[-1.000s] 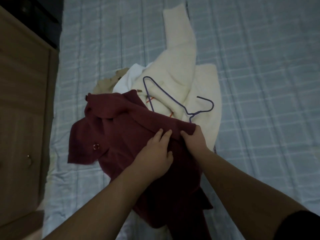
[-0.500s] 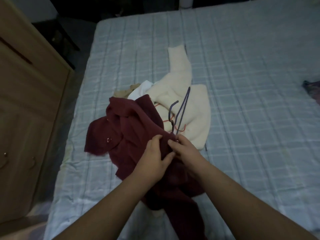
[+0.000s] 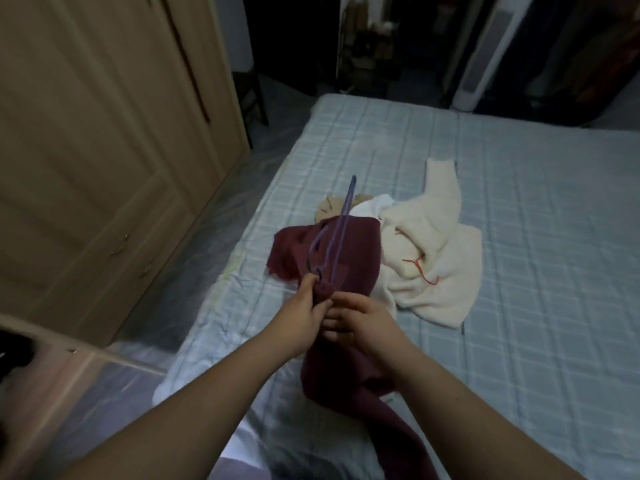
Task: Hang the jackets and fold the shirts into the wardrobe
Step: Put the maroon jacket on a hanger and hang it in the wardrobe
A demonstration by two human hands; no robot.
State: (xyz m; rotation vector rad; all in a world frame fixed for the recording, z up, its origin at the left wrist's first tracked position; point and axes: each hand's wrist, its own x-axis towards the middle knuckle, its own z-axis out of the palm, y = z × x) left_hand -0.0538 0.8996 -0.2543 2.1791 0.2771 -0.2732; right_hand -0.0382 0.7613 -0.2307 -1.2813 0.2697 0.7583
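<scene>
Head view: wooden wardrobe (image 3: 104, 150) at left; left hand (image 3: 300, 318) gripping bunched maroon jacket (image 3: 332, 258) with purple hanger (image 3: 337, 237) rising from it; right hand (image 3: 370, 322) pinching same cloth; cream jacket (image 3: 440, 247) lying on bed (image 3: 554, 237).

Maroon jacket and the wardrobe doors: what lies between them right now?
In the head view, only the blue checked bed edge and a strip of bare floor separate the maroon jacket from the wardrobe; no garments lie in that stretch.
</scene>
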